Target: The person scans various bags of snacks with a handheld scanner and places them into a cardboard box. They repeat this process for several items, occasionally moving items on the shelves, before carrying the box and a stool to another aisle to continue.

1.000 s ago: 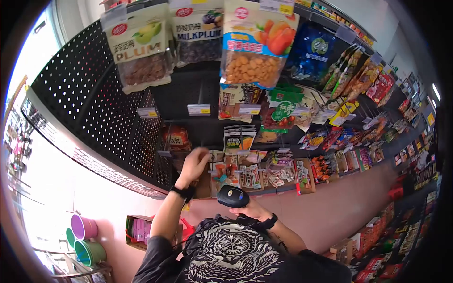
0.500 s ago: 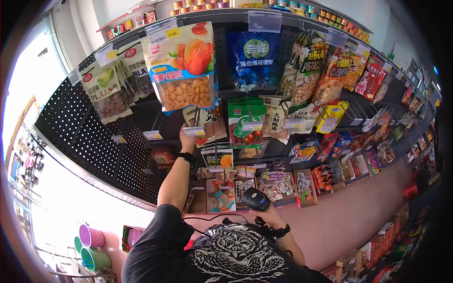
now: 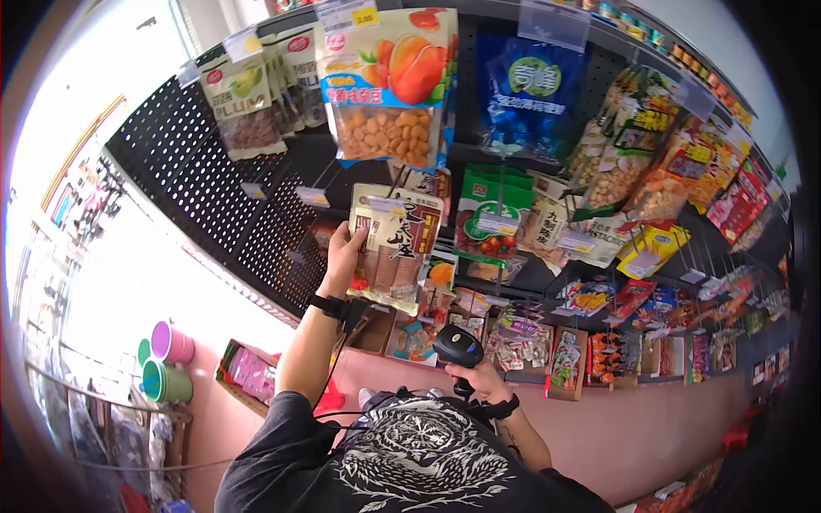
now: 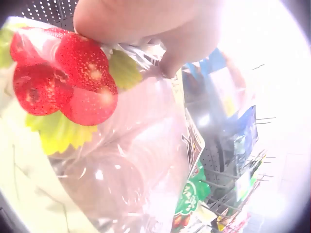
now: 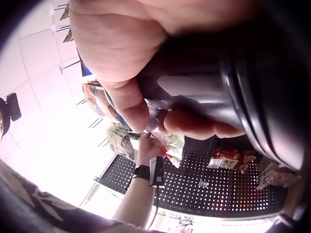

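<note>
My left hand (image 3: 343,259) pinches the left edge of a cream snack bag (image 3: 395,248) with dark lettering, which hangs low on the rack below the peach-picture bag (image 3: 389,90). In the left wrist view the bag's red berry print (image 4: 65,77) fills the upper left, with the hand (image 4: 150,29) at its top edge. My right hand (image 3: 481,378) grips a black handheld scanner (image 3: 459,345) in front of my chest; the right wrist view shows the fingers (image 5: 194,125) curled round its dark handle.
Plum bags (image 3: 248,107) hang at upper left beside a perforated black panel (image 3: 180,145). A green bag (image 3: 493,214) hangs just right of the held one. Open boxes of small packs (image 3: 566,363) line the low shelf. Buckets (image 3: 171,342) and a carton (image 3: 248,376) stand at left.
My left hand has risen from the lower shelf and brought the cream bag forward, where it was partly behind the peach-picture bag. The head view has shifted; the right hand still grips the scanner.
</note>
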`<state>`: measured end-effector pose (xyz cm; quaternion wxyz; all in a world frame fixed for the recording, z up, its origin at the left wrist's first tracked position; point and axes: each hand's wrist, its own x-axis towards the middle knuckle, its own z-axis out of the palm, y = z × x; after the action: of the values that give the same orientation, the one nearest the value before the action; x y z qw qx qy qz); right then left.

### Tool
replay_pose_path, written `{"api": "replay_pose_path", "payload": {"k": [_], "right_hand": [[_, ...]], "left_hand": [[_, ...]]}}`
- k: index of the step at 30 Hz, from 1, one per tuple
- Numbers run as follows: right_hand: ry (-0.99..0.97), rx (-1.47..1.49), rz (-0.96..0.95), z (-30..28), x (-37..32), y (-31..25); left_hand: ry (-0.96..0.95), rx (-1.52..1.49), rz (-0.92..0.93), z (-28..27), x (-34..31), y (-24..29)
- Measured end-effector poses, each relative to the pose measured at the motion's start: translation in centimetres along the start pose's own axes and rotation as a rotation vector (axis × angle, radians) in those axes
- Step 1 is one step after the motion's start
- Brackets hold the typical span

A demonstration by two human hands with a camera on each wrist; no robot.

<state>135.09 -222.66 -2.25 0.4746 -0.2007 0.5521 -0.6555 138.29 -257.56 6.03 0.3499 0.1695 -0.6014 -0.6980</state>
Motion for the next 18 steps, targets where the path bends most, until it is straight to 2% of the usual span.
{"api": "replay_pose_path", "payload": {"k": [2, 4, 8, 11, 16, 18], "right_hand": [[-0.049, 0.010, 0.029, -0.1, 0.6, 0.7], [-0.056, 0.071, 0.030, 0.4, 0.8, 0.8], [-0.083, 0.069, 0.096, 1.3, 1.2, 0.2], [-0.070, 0.096, 0.103, 1.9, 1.7, 0.9], [-0.008, 0.057, 0.101, 2.3, 2.2, 2.2], [0.014, 0.061, 0.103, 3.0, 2.3, 2.2]], "left_hand": [[0.041, 0.025, -0.017, -0.4, -1.6, 1.8], [-0.023, 0.081, -0.035, -1.4, -2.2, 2.7], [-0.058, 0.112, -0.180, -1.2, -1.5, 4.0], [-0.102, -0.016, -0.184, 0.1, -1.3, 4.6], [-0.221, 0.183, -0.299, -4.9, -2.6, -1.2], [-0.109, 0.069, -0.418, -8.1, -5.4, -3.1]]}}
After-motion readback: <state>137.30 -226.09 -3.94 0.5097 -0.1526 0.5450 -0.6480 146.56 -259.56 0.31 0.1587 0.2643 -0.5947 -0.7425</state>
